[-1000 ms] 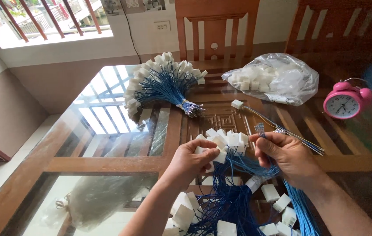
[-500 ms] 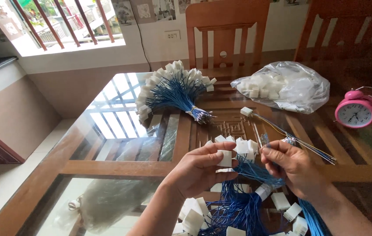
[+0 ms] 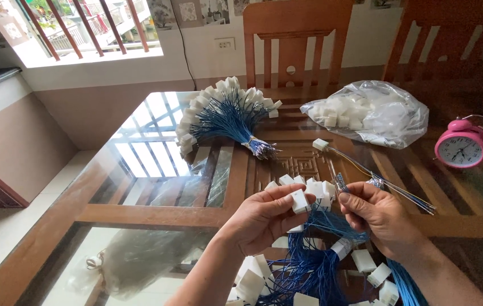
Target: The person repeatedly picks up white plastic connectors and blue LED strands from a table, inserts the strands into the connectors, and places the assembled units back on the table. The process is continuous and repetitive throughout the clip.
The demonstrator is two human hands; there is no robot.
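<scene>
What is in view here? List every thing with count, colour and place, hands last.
tied wire bundle: one, blue wires with white connectors, far on the table
plastic bag of connectors: one, clear with white pieces, far right
alarm clock: one, pink, right edge
loose wire with connector: one, white plug, mid table
wire pile: one, blue with white connectors, near edge
chairs: two, brown wood, behind the table
glass-topped table: one, brown frame
left hand: holds a white connector
right hand: pinches blue wires

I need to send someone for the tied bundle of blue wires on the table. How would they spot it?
On the glass-topped table, look at the far side before the wooden chair. The tied bundle fans out there, left of the plastic bag. Unlike the loose wires near the hands, it is bound at one end.
</scene>
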